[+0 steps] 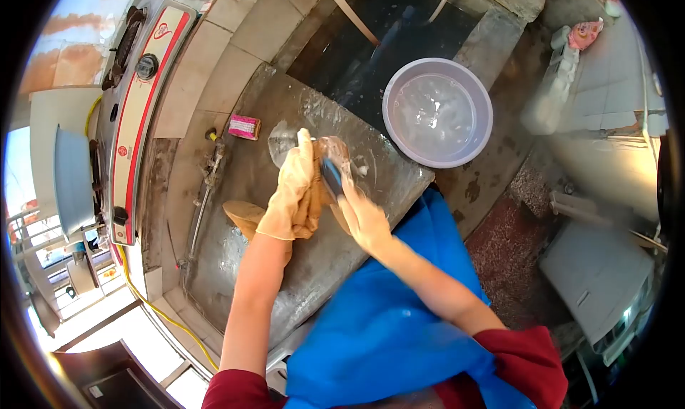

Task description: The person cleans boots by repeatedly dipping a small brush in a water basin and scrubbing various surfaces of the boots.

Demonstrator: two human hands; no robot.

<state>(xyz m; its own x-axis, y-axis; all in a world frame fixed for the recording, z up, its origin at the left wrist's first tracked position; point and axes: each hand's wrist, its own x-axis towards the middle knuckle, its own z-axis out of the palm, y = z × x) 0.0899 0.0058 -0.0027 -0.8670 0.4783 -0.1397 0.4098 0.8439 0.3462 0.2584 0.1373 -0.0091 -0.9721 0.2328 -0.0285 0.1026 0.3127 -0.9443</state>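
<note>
Light: bright daylight, near left window (139, 337) burnt out to white | Flare: streak at near left edge | Glare: glints on basin water (434, 113), sheen on wet slab (242, 177) | Dim: far pool (339, 70) | Blur: right hand (365, 220) motion-smeared | Lens: stove (146, 130) bowed, corners black

The single view looks out from the wearer's head, facing forward and steeply down past the sleeves (239, 389) at close range, with the left hand (295, 184) and right hand (362, 215) near mid-frame over the tabletop (289, 89). Its wide, round-edged field bends straight lines, taking in the gas stove (132, 134) at left and the washbasin (488, 120) right of centre.
</note>
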